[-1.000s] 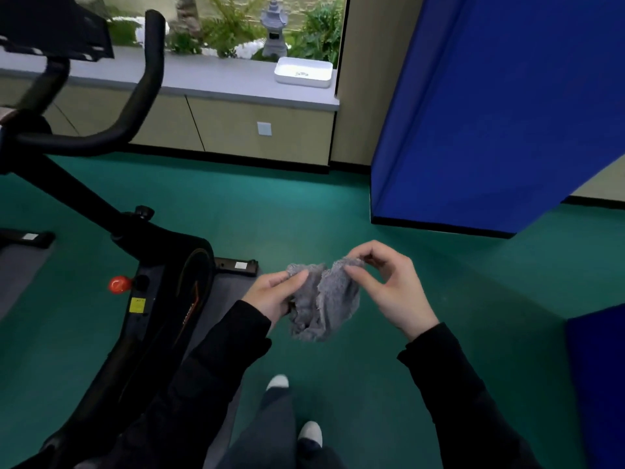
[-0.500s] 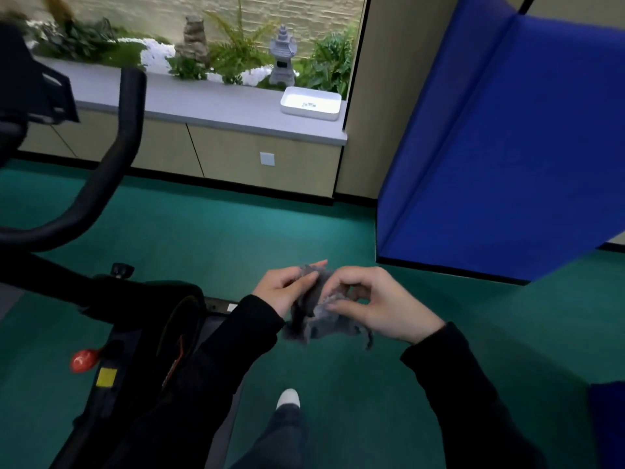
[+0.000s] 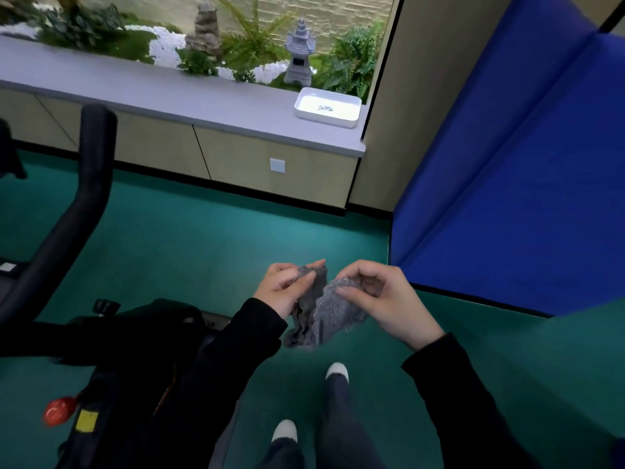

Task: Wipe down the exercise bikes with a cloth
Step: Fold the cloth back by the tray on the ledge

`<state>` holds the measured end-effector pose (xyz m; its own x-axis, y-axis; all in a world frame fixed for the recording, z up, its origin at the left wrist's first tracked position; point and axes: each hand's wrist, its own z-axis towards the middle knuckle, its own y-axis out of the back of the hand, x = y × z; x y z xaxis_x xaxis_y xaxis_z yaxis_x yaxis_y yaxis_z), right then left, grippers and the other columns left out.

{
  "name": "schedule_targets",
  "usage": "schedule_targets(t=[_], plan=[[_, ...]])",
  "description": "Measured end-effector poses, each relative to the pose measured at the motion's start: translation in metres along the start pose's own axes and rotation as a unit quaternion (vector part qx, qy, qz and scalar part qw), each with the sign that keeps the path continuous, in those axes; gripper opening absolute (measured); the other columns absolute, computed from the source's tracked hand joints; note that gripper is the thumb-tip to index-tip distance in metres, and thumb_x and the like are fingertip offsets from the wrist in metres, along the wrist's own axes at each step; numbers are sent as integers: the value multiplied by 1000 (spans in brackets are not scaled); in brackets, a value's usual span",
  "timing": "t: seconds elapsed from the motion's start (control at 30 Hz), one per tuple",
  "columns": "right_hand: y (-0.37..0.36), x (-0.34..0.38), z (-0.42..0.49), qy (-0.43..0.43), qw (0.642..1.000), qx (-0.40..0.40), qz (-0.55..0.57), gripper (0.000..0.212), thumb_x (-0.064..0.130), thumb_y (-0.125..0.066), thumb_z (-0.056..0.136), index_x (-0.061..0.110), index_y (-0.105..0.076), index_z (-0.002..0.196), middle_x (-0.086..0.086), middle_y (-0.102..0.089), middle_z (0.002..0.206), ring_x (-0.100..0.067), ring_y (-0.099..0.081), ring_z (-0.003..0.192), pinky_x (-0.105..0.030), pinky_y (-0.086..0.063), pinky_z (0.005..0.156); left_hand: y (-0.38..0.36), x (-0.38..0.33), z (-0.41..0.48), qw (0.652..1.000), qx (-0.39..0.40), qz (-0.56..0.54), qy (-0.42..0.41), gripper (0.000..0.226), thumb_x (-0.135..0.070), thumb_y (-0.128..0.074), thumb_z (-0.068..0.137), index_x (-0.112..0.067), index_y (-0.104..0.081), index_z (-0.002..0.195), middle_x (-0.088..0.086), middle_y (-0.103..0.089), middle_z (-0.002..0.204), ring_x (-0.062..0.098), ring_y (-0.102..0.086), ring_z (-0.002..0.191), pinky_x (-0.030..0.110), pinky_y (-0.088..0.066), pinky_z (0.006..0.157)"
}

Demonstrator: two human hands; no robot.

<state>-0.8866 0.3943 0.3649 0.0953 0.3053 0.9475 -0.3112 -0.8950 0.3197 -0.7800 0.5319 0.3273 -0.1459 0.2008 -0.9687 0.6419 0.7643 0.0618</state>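
Green floor (image 3: 189,252) of an exercise room, bounded at the far side by a grey-topped bench (image 3: 169,96) over pale cabinet doors. A white tray (image 3: 327,108) stands at the bench's right end, with a stone lantern (image 3: 299,52) among plants behind it. A blue padded panel (image 3: 524,170) stands to the right. The black exercise bike (image 3: 135,350) occupies the lower left. Its curved handlebar (image 3: 84,204) rises from the left edge, with the free end pointing up toward the bench, and a red knob (image 3: 57,409) and a yellow label (image 3: 87,420) sit low on the frame. The grey cloth (image 3: 324,309) is held in the air at centre, above the floor and just right of the bike, without touching it. It is crumpled, with its long axis running from the upper edge down and to the left, and the loose end hangs beside the left sleeve. The left hand (image 3: 280,289) pinches the upper left corner between thumb and fingers. The right hand (image 3: 389,299), fingers curled, pinches the upper right edge.
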Motion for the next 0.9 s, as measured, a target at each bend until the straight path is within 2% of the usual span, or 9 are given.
schedule_targets(t=[0.07,0.1,0.23,0.3,0.37,0.5,0.7,0.83,0.9], plan=[[7,-7,23,2,1000,6,12,5,-3,-68,81,-4,-66,86,-28,-61,86,-37,-58,78,-51,-45,76,0,-3,18,998,-20,57,-18,19,-6,-53,92,1,-68,82,23,-43,105,-13,-43,78,2,-35,75],[11,-12,36,2,1000,11,20,6,-5,-68,80,-5,-65,85,-29,-59,87,-34,-57,77,-51,-45,76,0,-4,30,997,-26,74,-21,21,-6,-54,92,1,-68,77,22,-46,99,-15,-42,71,1,-33,70],[30,-24,83,-14,997,53,57,10,-5,-69,80,2,-62,83,-20,-60,76,-23,-55,75,-41,-45,72,-8,-15,72,999,-34,21,-16,25,1,-56,89,0,-63,113,11,-63,88,-6,-57,75,5,-40,71],[46,-28,109,-19,995,62,77,18,-7,-70,78,8,-60,82,-3,-60,73,-12,-56,72,-26,-46,71,-17,-24,98,997,-53,-52,4,24,8,-58,84,1,-65,106,6,-70,92,-5,-64,72,8,-46,67],[63,-32,133,-23,994,63,88,19,-7,-72,76,6,-59,81,1,-59,71,-9,-56,68,-20,-46,69,-27,-33,123,994,-67,-82,15,21,11,-63,78,-2,-70,92,-1,-72,79,-1,-64,63,10,-48,61],[99,-40,170,-18,995,76,70,15,-3,-73,76,8,-62,79,-9,-62,77,-19,-57,74,-32,-45,71,-42,-51,168,985,-100,-125,69,30,14,-68,71,-15,-71,66,0,-66,61,16,-56,57,24,-45,58],[142,-46,219,13,997,59,39,18,-3,-74,75,11,-64,74,-16,-61,81,-22,-56,75,-47,-46,69,-68,-76,218,984,-41,-170,40,42,14,-61,77,-20,-74,55,-2,-69,59,7,-63,52,17,-53,54],[154,-48,250,39,999,34,0,17,-1,-76,73,12,-66,73,3,-54,79,-12,-52,72,-33,-43,64,-72,-85,251,984,-17,-172,36,42,12,-57,81,-18,-75,57,-1,-69,60,9,-63,54,19,-54,56],[155,-52,270,28,999,32,-12,16,-1,-76,74,11,-65,74,3,-53,78,-13,-51,72,-34,-44,65,-69,-87,269,982,-6,-186,28,35,2,-57,83,-17,-75,61,1,-69,64,13,-62,59,20,-52,60]])
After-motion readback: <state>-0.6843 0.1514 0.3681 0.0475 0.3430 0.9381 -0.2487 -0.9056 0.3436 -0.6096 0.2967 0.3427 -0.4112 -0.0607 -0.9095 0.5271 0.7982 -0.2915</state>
